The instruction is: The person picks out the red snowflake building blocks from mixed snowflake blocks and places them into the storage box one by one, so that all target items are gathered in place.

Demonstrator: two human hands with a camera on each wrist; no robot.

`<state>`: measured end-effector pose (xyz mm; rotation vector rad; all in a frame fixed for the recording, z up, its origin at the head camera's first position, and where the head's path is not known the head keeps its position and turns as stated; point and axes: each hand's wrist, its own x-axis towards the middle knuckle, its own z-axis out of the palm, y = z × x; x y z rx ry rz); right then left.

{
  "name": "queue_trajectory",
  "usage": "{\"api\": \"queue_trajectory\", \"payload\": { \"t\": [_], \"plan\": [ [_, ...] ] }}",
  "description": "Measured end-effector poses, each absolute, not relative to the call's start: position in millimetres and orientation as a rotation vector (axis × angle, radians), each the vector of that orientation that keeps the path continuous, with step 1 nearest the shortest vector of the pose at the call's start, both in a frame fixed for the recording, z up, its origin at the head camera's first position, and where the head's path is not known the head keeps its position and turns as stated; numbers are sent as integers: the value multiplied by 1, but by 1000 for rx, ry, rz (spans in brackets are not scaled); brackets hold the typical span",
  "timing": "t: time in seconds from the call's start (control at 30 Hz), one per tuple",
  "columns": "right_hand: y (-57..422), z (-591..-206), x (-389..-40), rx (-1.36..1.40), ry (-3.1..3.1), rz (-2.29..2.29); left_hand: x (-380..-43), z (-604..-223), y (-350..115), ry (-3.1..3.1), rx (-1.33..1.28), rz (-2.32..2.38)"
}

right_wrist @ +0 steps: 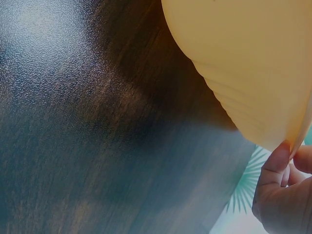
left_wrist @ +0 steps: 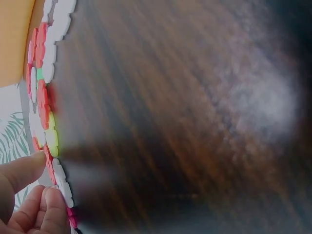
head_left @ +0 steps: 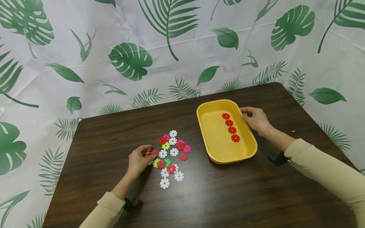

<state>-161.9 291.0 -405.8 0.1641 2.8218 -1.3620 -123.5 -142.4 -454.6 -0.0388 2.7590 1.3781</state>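
My left hand is at the left edge of a loose group of flat plastic snowflake discs, pinching a red snowflake disc between thumb and fingers. In the left wrist view that red disc shows edge-on at the thumb tip. White, pink, yellow-green, green and more red discs lie around it, some overlapping. On the right, my right hand grips the rim of a yellow tray at its far right side. Several red snowflake discs form a row inside the tray. The right wrist view shows thumb and fingers pinching the rim.
Everything stands on a dark wood-grain table with rounded far corners. A white cloth with green leaf prints hangs behind the table and along its sides. Bare tabletop lies between the discs and the tray.
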Motion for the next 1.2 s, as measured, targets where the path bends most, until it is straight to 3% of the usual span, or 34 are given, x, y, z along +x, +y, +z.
{"api": "queue_trajectory", "payload": {
  "t": [0.43, 1.2],
  "plan": [
    [290, -405, -162, 151, 2828, -1365, -127, -452, -141, 2882, 55, 1128],
    [290, -404, -162, 144, 2831, -1352, -124, -456, -140, 2933, 119, 1110]
  ]
}}
